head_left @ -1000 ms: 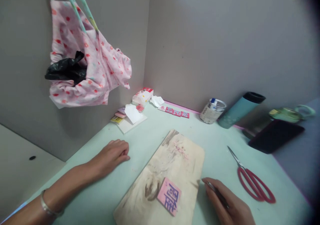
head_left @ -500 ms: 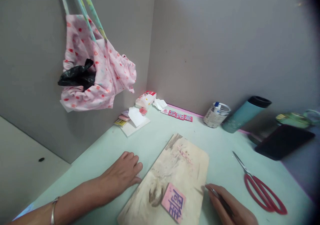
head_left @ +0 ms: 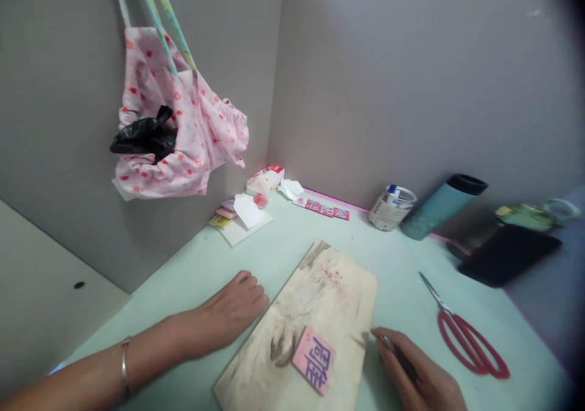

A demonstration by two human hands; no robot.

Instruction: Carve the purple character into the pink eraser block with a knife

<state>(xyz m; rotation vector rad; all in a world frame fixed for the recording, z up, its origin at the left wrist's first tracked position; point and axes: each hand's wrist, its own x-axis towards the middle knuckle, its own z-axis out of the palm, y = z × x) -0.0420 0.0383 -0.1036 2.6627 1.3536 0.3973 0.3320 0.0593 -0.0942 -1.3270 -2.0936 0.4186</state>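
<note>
On the table at the left edge of the wooden board [head_left: 340,338] rests my left hand [head_left: 240,307], palm down with its fingers curled in. I see nothing in it, though its underside is hidden. My right hand [head_left: 418,368] is at the board's right edge, closed around a slim, dark carving knife [head_left: 400,357] held like a pen; its metal tip end points left towards the board. On the lower part of the board lies a pink square block [head_left: 314,360] with a purple character on it. Small pink shavings [head_left: 335,279] are scattered near the board's far end.
Red-handled scissors [head_left: 470,344] lie to the right. Behind them are a dark phone-like slab [head_left: 507,256], a teal bottle [head_left: 443,207] and a tin can [head_left: 393,209]. Character tiles [head_left: 322,208], tissues [head_left: 265,181] and papers [head_left: 247,225] line the back. A pink cloth bag [head_left: 183,119] hangs at left.
My left hand has moved slightly right and its fingers have curled in more. The view has shifted a little. My right hand keeps hold of the carving knife; the block stays put on the board.
</note>
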